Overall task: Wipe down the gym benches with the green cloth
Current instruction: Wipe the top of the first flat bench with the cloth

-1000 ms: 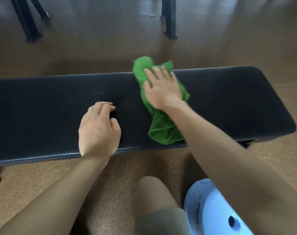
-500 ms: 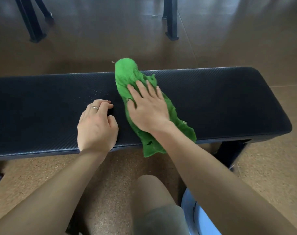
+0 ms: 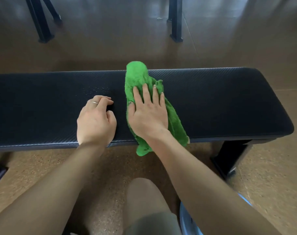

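A long black padded gym bench (image 3: 220,102) runs across the view. The green cloth (image 3: 139,77) lies stretched across its pad, from the far edge to the near edge, where a corner hangs over. My right hand (image 3: 148,114) presses flat on the cloth with straight, spread fingers. My left hand (image 3: 96,122) rests on the pad just left of the cloth, fingers loosely curled, holding nothing. A patch of small droplets (image 3: 97,89) shows on the pad beyond my left hand.
The bench's black leg (image 3: 229,158) stands at the right on a speckled cork-like floor. Black metal frame legs (image 3: 41,22) and a post (image 3: 175,21) stand beyond the bench. A light blue round object (image 3: 188,221) sits by my knee (image 3: 144,197).
My right hand slid the cloth left along the pad towards my left hand, and the cloth stretched out lengthwise. My left hand stayed in place.
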The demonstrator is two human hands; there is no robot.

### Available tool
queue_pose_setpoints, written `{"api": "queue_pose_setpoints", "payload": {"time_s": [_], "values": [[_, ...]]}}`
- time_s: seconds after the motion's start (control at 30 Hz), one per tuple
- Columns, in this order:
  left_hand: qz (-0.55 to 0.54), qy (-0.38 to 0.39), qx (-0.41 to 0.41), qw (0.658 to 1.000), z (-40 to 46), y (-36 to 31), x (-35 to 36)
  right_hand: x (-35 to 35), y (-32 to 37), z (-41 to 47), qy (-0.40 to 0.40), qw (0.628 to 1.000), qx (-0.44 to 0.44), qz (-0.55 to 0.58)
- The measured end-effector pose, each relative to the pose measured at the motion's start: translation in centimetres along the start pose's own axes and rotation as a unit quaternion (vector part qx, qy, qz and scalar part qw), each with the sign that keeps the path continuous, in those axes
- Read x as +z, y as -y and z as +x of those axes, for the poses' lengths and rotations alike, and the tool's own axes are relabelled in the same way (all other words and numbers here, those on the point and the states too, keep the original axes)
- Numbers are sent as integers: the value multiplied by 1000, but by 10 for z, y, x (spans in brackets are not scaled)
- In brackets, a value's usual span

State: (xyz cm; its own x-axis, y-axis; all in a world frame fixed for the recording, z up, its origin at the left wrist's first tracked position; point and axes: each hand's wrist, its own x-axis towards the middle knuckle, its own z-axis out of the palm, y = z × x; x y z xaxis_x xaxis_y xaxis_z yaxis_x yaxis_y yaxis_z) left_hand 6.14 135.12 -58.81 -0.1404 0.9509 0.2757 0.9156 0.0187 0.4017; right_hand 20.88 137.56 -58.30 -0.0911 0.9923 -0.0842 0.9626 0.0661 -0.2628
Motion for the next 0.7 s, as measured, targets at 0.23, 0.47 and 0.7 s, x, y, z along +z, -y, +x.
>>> {"api": "queue_pose_setpoints", "payload": {"time_s": [0.23, 0.47, 0.7], "values": [[-35, 40, -16, 998, 0, 5, -3, -24, -93, -10, -4, 997, 68, -21], [-1, 25, 152, 988, 7, 79, -66, -12, -47, -12, -18, 986, 163, -13], [120, 48, 30, 991, 26, 191, -102, 39, 143, -31, -8, 1000, -6, -13]]}}
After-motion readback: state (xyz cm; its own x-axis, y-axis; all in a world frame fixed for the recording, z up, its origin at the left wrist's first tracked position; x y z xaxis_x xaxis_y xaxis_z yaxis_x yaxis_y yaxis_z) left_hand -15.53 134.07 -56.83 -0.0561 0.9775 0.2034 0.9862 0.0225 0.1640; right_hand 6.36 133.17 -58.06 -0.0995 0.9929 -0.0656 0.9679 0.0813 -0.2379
